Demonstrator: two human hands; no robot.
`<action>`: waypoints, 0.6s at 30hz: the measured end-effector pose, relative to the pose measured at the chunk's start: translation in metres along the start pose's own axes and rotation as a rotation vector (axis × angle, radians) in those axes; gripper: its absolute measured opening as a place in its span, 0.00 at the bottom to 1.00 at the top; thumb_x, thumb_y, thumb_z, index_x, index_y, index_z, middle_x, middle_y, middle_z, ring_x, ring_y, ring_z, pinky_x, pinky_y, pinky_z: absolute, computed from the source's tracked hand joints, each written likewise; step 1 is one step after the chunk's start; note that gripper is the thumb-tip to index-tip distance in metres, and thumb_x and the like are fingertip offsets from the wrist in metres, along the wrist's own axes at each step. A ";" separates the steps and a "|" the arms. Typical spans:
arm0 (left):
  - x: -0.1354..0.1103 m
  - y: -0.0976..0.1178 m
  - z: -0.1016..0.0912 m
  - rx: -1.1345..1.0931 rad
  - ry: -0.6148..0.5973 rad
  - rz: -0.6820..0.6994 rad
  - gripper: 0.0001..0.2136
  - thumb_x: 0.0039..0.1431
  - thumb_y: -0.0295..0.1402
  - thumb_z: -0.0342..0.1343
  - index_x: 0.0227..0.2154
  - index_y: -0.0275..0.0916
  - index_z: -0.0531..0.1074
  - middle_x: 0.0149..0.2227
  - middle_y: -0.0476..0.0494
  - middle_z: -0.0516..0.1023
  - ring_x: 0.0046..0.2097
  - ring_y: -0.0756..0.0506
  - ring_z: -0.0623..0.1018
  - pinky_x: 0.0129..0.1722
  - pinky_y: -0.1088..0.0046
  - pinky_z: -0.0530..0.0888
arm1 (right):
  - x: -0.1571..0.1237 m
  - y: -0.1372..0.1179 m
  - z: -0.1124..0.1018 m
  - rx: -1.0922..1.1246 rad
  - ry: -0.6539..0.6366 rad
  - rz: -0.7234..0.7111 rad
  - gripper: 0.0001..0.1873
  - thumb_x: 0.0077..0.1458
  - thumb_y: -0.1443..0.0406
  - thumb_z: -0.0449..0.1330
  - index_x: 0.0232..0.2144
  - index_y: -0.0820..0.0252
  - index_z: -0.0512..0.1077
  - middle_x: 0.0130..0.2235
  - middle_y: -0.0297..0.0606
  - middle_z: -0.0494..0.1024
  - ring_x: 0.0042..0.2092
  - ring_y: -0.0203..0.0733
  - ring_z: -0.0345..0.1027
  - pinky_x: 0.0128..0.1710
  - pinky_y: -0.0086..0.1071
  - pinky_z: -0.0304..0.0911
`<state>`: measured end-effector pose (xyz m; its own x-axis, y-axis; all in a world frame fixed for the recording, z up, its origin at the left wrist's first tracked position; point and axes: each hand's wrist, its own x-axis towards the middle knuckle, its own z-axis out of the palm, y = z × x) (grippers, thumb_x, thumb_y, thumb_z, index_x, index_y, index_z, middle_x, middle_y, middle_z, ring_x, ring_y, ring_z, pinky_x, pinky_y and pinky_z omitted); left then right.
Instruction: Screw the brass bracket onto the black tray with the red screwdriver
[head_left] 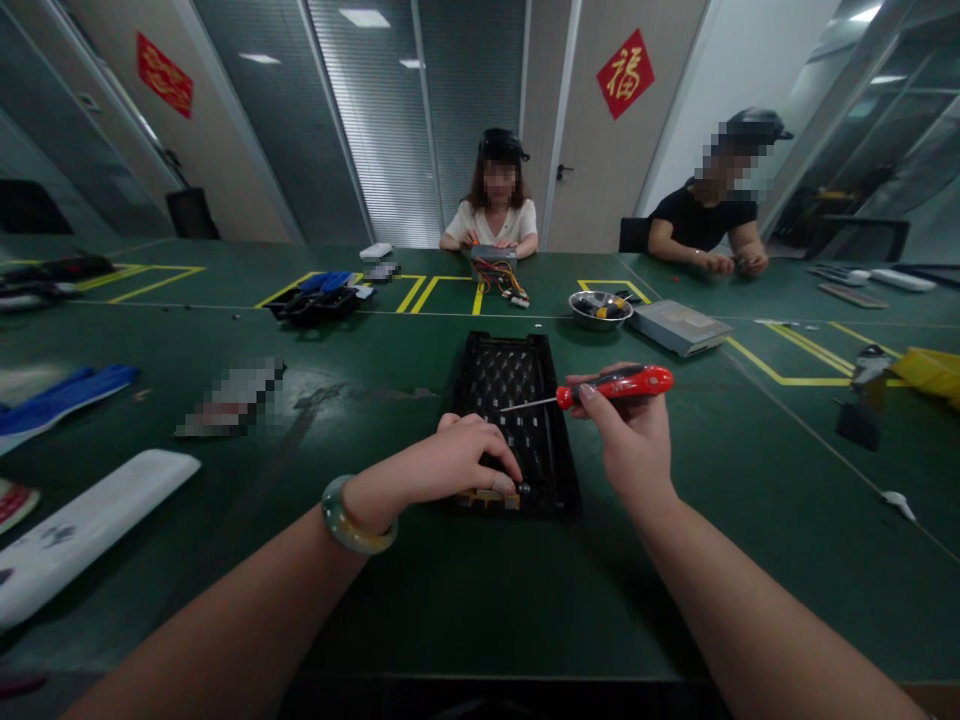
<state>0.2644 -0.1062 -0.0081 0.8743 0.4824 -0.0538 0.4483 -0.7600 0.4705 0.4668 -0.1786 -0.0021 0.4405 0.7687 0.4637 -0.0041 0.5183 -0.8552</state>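
Observation:
A long black plastic housing [562, 440] lies lengthwise on the green table before me, with rows of small pale marks across its inside. My left hand [469, 455] rests over its near end, fingers bent and closed at a small dark part that I cannot make out. Beneath those fingers shows a brownish strip [489, 499], partly covered by the hand. In my right hand [637, 435], on the housing's right side, is a screwdriver [619, 384] with a red and black handle. Its thin shaft points left, above the housing.
A metal bowl [600, 308] with small items and a grey flat box [679, 328] stand beyond my right hand. A black tray [315, 305] holds a blue item. At left lie a white elongated casing [97, 530] and a blue glove [67, 400]. Two people sit opposite.

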 end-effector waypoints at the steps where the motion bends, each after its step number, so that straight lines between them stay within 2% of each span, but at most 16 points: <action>1: 0.001 0.000 -0.001 -0.005 -0.008 -0.001 0.07 0.58 0.46 0.60 0.38 0.57 0.79 0.42 0.55 0.79 0.49 0.43 0.70 0.47 0.67 0.52 | 0.000 0.000 0.000 -0.001 0.000 -0.006 0.16 0.51 0.65 0.68 0.39 0.54 0.64 0.36 0.35 0.81 0.34 0.41 0.77 0.33 0.35 0.74; 12: 0.010 0.005 -0.009 -0.010 -0.090 -0.012 0.05 0.56 0.42 0.63 0.35 0.53 0.80 0.39 0.59 0.82 0.48 0.45 0.75 0.47 0.68 0.52 | 0.000 -0.001 -0.002 0.011 -0.008 -0.010 0.15 0.52 0.65 0.67 0.39 0.54 0.65 0.36 0.34 0.80 0.35 0.41 0.77 0.34 0.36 0.73; 18: 0.018 0.012 -0.017 -0.008 -0.161 -0.020 0.04 0.53 0.40 0.65 0.33 0.50 0.81 0.36 0.57 0.83 0.43 0.46 0.77 0.47 0.68 0.52 | 0.001 -0.003 -0.002 -0.012 -0.013 -0.019 0.15 0.51 0.64 0.67 0.39 0.54 0.65 0.37 0.35 0.80 0.35 0.42 0.76 0.34 0.37 0.73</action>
<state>0.2825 -0.0989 0.0112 0.8840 0.4210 -0.2033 0.4650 -0.7471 0.4749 0.4687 -0.1808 0.0007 0.4289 0.7636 0.4826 0.0148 0.5283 -0.8490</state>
